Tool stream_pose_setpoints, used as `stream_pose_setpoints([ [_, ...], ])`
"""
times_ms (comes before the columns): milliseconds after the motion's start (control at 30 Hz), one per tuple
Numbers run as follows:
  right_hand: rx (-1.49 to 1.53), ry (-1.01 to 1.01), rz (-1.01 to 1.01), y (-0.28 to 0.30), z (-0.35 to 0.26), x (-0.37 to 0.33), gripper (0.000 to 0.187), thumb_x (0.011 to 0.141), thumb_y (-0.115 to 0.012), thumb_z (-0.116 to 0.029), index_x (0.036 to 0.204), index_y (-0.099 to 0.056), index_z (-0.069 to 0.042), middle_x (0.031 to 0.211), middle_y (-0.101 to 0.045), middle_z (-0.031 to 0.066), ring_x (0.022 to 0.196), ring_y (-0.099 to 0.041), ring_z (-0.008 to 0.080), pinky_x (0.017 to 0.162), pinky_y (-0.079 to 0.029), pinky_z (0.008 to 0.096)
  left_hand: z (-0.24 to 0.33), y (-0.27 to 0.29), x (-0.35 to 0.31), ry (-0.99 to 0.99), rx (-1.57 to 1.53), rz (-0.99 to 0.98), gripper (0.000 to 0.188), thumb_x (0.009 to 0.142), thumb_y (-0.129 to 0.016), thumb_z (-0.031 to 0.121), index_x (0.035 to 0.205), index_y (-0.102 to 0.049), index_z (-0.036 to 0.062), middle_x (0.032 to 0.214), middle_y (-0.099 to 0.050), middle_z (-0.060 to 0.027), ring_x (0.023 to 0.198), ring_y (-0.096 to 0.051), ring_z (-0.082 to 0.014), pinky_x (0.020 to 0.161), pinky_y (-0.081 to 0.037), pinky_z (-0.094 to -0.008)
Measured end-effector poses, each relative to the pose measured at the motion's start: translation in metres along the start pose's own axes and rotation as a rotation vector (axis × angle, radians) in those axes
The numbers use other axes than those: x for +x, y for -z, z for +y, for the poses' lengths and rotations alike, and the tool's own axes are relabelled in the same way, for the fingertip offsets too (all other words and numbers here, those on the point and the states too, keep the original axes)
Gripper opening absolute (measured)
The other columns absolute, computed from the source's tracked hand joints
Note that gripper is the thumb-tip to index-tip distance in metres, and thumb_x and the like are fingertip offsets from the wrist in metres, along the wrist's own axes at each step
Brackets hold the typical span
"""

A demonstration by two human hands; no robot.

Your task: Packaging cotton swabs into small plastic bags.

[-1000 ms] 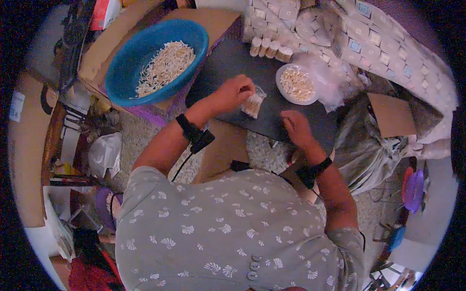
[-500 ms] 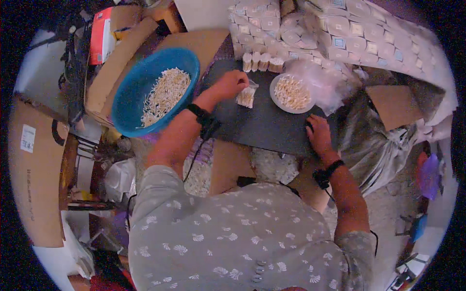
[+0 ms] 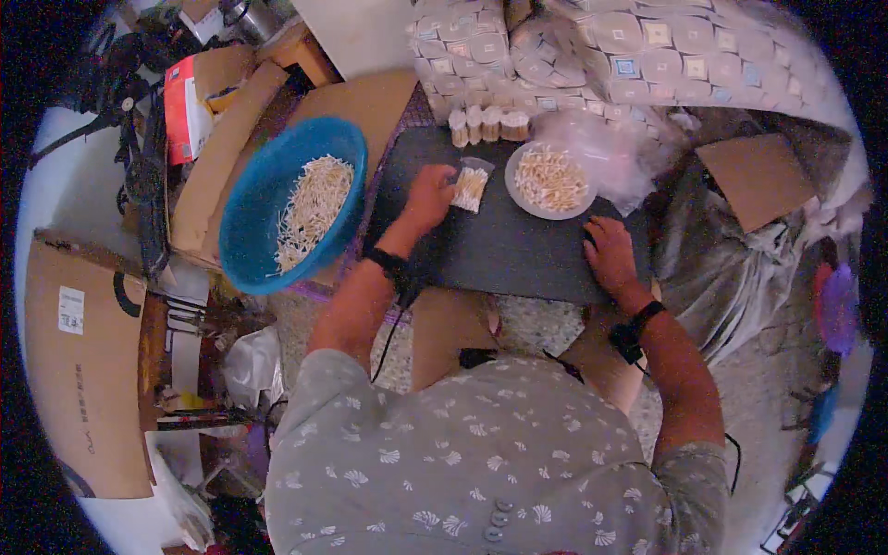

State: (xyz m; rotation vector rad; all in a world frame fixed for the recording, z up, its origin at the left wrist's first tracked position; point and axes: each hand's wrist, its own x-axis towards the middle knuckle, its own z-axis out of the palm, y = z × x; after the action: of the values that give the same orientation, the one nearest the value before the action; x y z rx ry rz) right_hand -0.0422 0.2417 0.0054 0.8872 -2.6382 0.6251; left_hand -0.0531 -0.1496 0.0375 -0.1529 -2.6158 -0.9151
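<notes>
A small clear bag of cotton swabs (image 3: 470, 191) lies on a dark grey board (image 3: 499, 254) before me. My left hand (image 3: 431, 198) is at the bag's left edge, its fingers curled in and closed against it; the fingertips are partly hidden. Right of the bag stands a white bowl (image 3: 548, 215) heaped with loose cotton swabs (image 3: 550, 176). My right hand (image 3: 611, 253) rests flat on the board's right side below the bowl, fingers stretched out and holding nothing. Several filled bags of swabs (image 3: 490, 126) stand in a row along the far edge.
A large blue basin (image 3: 242, 227) with many loose swabs sits on cardboard (image 3: 365, 102) to the left. Clear plastic bags (image 3: 601, 157) lie beyond the bowl. Patterned fabric (image 3: 684, 55) spans the back. A cardboard box (image 3: 88, 361) stands far left, and grey cloth (image 3: 712, 277) lies right.
My left hand has moved from the bag's top down to its left edge. The bag lies slightly farther right on the board. My right hand stays put. The whole view has shifted a little.
</notes>
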Motion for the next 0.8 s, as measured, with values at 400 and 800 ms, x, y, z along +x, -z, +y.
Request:
stream_pose_setpoints([
  [400,0.040,-0.001,0.005,-0.001,0.006,-0.001,0.036,0.082,-0.060,-0.018,0.117,-0.054,-0.008,0.126,-0.049,0.0131,0.119,-0.043,0.0340,0.101,-0.033,0.0479,0.000,-0.020,-0.027,0.076,0.104,0.020,0.058,0.070,-0.075,0.015,0.120,-0.048,0.0031,0.120,-0.050,-0.0202,0.113,-0.046,-0.0380,0.100,-0.035,-0.0442],
  [800,0.031,0.002,0.091,0.003,0.002,-0.002,0.033,0.078,-0.063,-0.013,0.110,-0.057,-0.007,0.120,-0.053,0.0125,0.115,-0.047,0.0317,0.097,-0.037,0.0435,0.065,-0.030,0.017,-0.296,0.164,0.059,0.032,0.073,-0.069,0.014,0.103,-0.059,0.0055,0.108,-0.056,-0.0168,0.103,-0.051,-0.0362,0.090,-0.042,-0.0426],
])
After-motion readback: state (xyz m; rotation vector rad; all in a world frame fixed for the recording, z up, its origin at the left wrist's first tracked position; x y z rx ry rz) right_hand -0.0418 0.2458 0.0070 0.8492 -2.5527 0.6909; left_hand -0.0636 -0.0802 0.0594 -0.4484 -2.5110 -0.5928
